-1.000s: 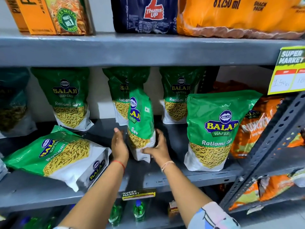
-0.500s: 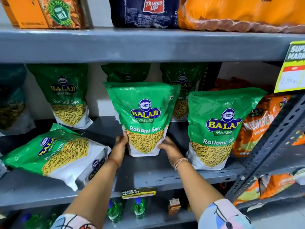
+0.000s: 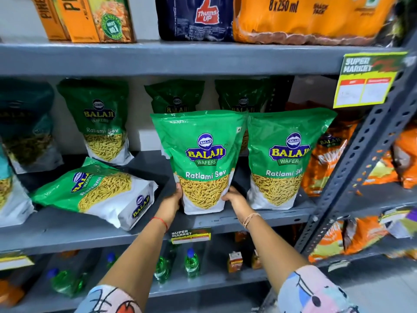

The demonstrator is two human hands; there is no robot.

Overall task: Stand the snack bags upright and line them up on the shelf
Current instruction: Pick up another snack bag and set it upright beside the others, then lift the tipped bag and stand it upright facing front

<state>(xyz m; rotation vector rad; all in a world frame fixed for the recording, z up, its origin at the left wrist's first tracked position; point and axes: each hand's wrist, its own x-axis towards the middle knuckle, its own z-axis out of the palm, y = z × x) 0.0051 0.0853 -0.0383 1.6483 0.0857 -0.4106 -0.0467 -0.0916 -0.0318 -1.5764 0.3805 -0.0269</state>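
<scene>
A green Balaji Ratlami Sev bag [image 3: 204, 159] stands upright at the front of the grey middle shelf [image 3: 259, 219], label facing me. My left hand [image 3: 172, 201] grips its lower left side and my right hand [image 3: 234, 198] grips its lower right side. A second upright sev bag [image 3: 284, 159] stands right beside it, the two touching at the top. Another sev bag [image 3: 97, 193] lies flat on the shelf to the left. Three more upright green bags [image 3: 101, 123] stand along the back wall, two partly hidden.
Orange snack bags [image 3: 325, 159] fill the right end of the shelf beside a slanted perforated steel post [image 3: 361, 154]. A yellow price tag [image 3: 367, 80] hangs from the upper shelf. Juice cartons and drink packs sit above; green bottles [image 3: 191, 263] stand below.
The bag in my hands has turned from edge-on to label-forward, then moved right and forward until it stands against the neighbouring upright bag. Both hands stayed on its lower sides.
</scene>
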